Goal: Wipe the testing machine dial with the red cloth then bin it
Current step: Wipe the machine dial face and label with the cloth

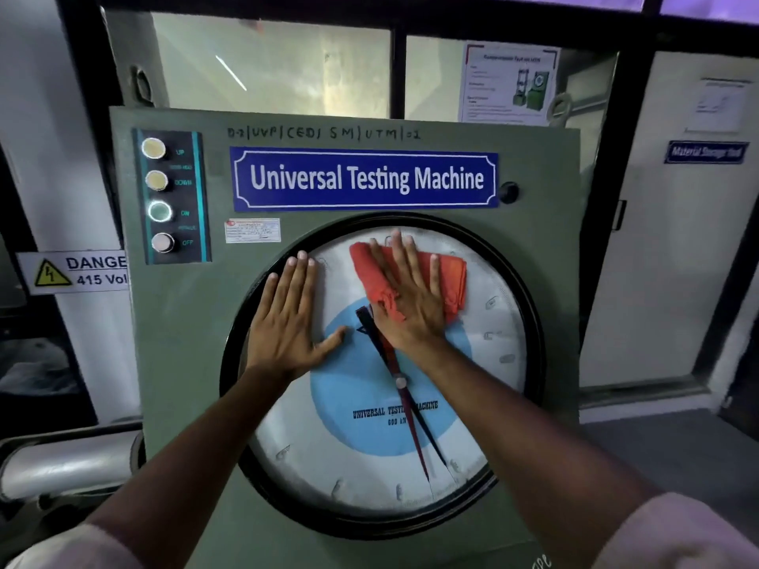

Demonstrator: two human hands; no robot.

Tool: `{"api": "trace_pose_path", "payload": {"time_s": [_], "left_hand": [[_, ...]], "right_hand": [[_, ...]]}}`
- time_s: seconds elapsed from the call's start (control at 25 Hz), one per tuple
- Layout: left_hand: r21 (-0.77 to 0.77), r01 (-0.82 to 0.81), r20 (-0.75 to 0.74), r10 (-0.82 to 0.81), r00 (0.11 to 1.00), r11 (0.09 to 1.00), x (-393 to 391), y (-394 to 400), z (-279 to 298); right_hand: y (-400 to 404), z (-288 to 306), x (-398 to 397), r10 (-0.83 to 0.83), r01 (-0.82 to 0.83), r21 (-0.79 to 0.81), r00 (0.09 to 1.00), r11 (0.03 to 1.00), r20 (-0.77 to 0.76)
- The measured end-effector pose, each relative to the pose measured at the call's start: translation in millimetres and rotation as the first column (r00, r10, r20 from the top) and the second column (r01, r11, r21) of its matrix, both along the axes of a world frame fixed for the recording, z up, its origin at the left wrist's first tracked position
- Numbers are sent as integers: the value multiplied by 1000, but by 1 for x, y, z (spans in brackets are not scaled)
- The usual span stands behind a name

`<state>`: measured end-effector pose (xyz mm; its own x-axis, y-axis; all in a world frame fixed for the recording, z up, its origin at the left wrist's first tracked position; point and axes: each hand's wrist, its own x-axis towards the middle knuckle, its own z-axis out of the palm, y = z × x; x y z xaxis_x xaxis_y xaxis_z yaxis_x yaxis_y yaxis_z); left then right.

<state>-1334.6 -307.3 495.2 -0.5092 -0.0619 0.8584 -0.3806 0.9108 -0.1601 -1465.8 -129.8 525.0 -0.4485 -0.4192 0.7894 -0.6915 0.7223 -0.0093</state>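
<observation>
The round dial (361, 457) has a white face, a blue centre and a black rim, set in the green front of the testing machine (185, 342). A crumpled red cloth (451, 277) lies against the upper part of the dial glass. My right hand (406, 297) presses flat on the cloth with fingers spread, covering its middle. My left hand (287, 322) rests flat on the dial's upper left rim and glass, fingers apart, holding nothing. A red and a black pointer (415, 429) run down from under my right hand.
A button panel (172, 197) with several round buttons sits at the machine's upper left. A blue nameplate (365, 178) is above the dial. A 415 volt danger sign (74, 273) is on the left wall. A window with a poster (509, 84) is behind.
</observation>
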Motion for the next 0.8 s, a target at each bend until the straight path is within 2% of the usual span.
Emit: {"api": "trace_pose_path", "payload": {"time_s": [0.08,0.2,0.28,0.4,0.48,0.6,0.72,0.8], "left_hand": [[-27,0,7,0,1000,1000,-2,-1,3],[-38,10,1,-10,1000,999,-2,-1,1],[-29,9,-7,-9,1000,1000,-1,-1,1],[-27,16,-10,-16,1000,1000,-3,-1,-1],[-24,18,0,-18,1000,1000,-3,-1,-1],[-33,14,0,-14,1000,999,-4,-1,-3],[-28,12,18,-12,1000,1000,-4,-1,-2],[-36,-3,14,3,1000,999,-4,0,-3]], "right_hand": [[1,-28,15,-23,24,-66,999,998,29],[18,-69,31,18,-18,-5,1000,1000,7],[25,-49,14,55,-55,11,998,998,-17],[32,5,-23,14,-14,-36,1000,999,6],[45,11,-40,-33,38,-156,999,987,36],[71,-41,-46,-93,189,-420,967,888,238],[82,-110,-22,-91,255,-448,930,857,355],[75,-115,-16,-82,268,-488,926,831,369]]}}
